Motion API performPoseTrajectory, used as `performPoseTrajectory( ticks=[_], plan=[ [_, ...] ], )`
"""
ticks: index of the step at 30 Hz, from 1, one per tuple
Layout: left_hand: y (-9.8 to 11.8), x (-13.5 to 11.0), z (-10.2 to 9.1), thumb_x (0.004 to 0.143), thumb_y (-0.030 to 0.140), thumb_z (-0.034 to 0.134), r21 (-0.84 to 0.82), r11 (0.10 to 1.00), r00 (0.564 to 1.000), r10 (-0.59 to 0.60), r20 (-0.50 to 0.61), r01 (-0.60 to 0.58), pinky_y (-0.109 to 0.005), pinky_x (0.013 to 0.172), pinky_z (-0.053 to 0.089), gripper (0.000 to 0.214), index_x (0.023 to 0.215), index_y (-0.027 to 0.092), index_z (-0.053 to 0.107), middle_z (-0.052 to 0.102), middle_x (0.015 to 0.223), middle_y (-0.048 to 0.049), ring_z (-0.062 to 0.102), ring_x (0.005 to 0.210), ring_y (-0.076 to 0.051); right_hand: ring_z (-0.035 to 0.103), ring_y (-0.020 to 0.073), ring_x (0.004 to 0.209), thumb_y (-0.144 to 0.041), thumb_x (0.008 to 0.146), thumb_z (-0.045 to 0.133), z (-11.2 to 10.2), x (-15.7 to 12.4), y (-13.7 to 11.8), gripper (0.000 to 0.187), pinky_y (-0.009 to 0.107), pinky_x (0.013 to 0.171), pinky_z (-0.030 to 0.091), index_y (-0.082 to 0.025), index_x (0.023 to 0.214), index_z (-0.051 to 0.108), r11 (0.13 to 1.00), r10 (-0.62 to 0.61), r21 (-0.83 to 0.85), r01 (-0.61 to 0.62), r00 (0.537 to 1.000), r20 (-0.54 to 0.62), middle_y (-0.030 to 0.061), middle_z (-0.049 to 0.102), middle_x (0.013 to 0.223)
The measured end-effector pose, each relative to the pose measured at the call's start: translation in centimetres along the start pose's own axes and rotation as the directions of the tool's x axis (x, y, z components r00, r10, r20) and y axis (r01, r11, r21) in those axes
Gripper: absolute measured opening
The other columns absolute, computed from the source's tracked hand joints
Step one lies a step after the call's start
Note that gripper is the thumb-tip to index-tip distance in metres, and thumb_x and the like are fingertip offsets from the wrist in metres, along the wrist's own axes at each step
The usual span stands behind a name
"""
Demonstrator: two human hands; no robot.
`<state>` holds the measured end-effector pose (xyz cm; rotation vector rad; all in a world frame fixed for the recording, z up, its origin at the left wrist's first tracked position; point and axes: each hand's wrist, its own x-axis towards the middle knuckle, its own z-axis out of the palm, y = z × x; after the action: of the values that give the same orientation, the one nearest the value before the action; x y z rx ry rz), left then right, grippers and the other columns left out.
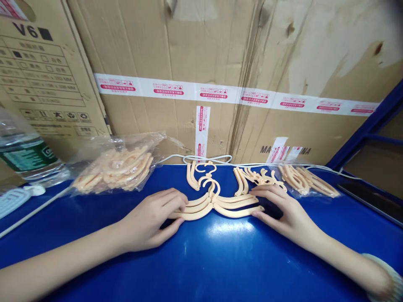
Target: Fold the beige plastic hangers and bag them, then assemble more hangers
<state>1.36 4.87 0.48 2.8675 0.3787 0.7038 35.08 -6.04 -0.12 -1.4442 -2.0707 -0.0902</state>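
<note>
Several beige plastic clothes hangers (233, 213) lie nested on the blue table, their hooks pointing away from me. My left hand (154, 218) is closed round the left ends of the hanger arms, thumb on the near side and fingers on the far side. At the right ends, my right hand (288, 214) grips with the thumb at the near arm's tip and the fingers over the farther arms. Just beyond sit loose hanger arms (242, 182), a loose hook piece (206, 167) and a heap of smaller beige pieces (262, 176).
A clear bag of beige parts (119, 167) lies left, and another bag (308, 180) right. A water bottle (30, 155) stands far left. A white cable (176, 157) runs along the back before cardboard boxes (163, 50). A dark phone-like slab (371, 203) lies right.
</note>
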Motion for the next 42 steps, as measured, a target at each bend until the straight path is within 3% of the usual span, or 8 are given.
performPoseTrajectory(
  ticks=[6,10,13,18,23,27,36,42],
  plan=[
    [0.1,-0.2,0.0,0.086,0.011,0.050,-0.039,0.999,0.997,-0.019,-0.076,0.016,-0.032,0.077,0.047,0.012,0.093,0.019,0.047,0.061,0.101,-0.0082,0.058,0.090,-0.019,0.061,0.0171,0.075,-0.034,0.091,0.057,-0.8,-0.5,-0.4,0.017,0.029,0.068,0.052,-0.022,0.102,0.061,0.982,0.158,0.121,-0.146,0.983,-0.092,0.0036,0.064,0.086],
    [-0.1,-0.1,0.0,0.088,0.012,0.047,-0.046,0.997,0.990,-0.073,-0.118,0.068,-0.031,0.075,0.047,0.007,0.091,0.019,0.049,0.062,0.097,-0.0078,0.059,0.086,-0.018,0.055,0.0142,0.058,-0.041,0.090,0.057,-0.7,-0.9,-0.3,0.021,0.025,0.053,0.047,-0.021,0.094,0.061,0.913,0.316,0.277,-0.298,0.949,-0.021,-0.0002,0.059,0.068],
    [-0.1,-0.1,0.0,0.089,0.013,0.046,-0.053,0.993,0.983,-0.113,-0.142,0.107,-0.030,0.075,0.048,0.007,0.092,0.019,0.050,0.063,0.096,-0.0070,0.060,0.085,-0.017,0.049,0.0131,0.053,-0.045,0.090,0.056,-0.7,-1.0,-0.3,0.025,0.024,0.048,0.041,-0.020,0.089,0.061,0.883,0.359,0.315,-0.347,0.933,0.022,-0.0015,0.055,0.061],
    [-0.2,-0.1,0.0,0.090,0.015,0.046,-0.052,0.989,0.974,-0.149,-0.170,0.142,-0.027,0.074,0.049,0.007,0.093,0.019,0.051,0.064,0.096,-0.0053,0.062,0.083,-0.016,0.042,0.0110,0.046,-0.045,0.090,0.056,-0.9,-1.2,-0.5,0.026,0.024,0.043,0.034,-0.020,0.082,0.061,0.886,0.360,0.315,-0.340,0.933,-0.006,-0.0042,0.047,0.053],
    [-0.2,-0.1,-0.1,0.091,0.016,0.045,-0.056,0.983,0.968,-0.181,-0.174,0.174,-0.026,0.073,0.050,0.008,0.093,0.019,0.052,0.065,0.096,-0.0049,0.062,0.084,-0.016,0.054,0.0132,0.046,-0.044,0.091,0.055,-1.1,-1.5,-0.3,0.027,0.025,0.047,0.041,-0.021,0.080,0.061,0.880,0.359,0.328,-0.343,0.933,0.012,-0.0021,0.058,0.051],
    [-0.2,-0.1,-0.1,0.091,0.017,0.045,-0.067,0.979,0.963,-0.203,-0.176,0.194,-0.026,0.073,0.050,0.008,0.092,0.018,0.052,0.065,0.096,-0.0053,0.062,0.082,-0.015,0.058,0.0150,0.051,-0.046,0.090,0.054,-1.1,-1.4,-0.1,0.029,0.025,0.047,0.042,-0.021,0.077,0.063,0.901,0.368,0.266,-0.343,0.929,-0.048,0.0010,0.064,0.058],
    [-0.4,-0.1,-0.3,0.091,0.018,0.045,-0.068,0.973,0.953,-0.230,-0.197,0.220,-0.027,0.076,0.050,0.008,0.095,0.019,0.053,0.066,0.096,-0.0042,0.063,0.088,-0.016,0.059,0.0159,0.055,-0.048,0.088,0.054,-1.3,-1.0,-0.2,0.032,0.026,0.046,0.043,-0.021,0.072,0.064,0.915,0.360,0.233,-0.330,0.928,-0.098,0.0037,0.067,0.067],
    [-0.4,0.0,-0.3,0.092,0.021,0.045,-0.072,0.968,0.947,-0.252,-0.202,0.242,-0.029,0.077,0.051,0.009,0.095,0.019,0.054,0.066,0.096,-0.0041,0.064,0.088,-0.017,0.059,0.0158,0.050,-0.047,0.088,0.057,-1.3,-1.4,0.0,0.029,0.026,0.049,0.047,-0.021,0.076,0.064,0.889,0.397,0.298,-0.347,0.909,-0.127,0.0014,0.063,0.057]
  ],
)
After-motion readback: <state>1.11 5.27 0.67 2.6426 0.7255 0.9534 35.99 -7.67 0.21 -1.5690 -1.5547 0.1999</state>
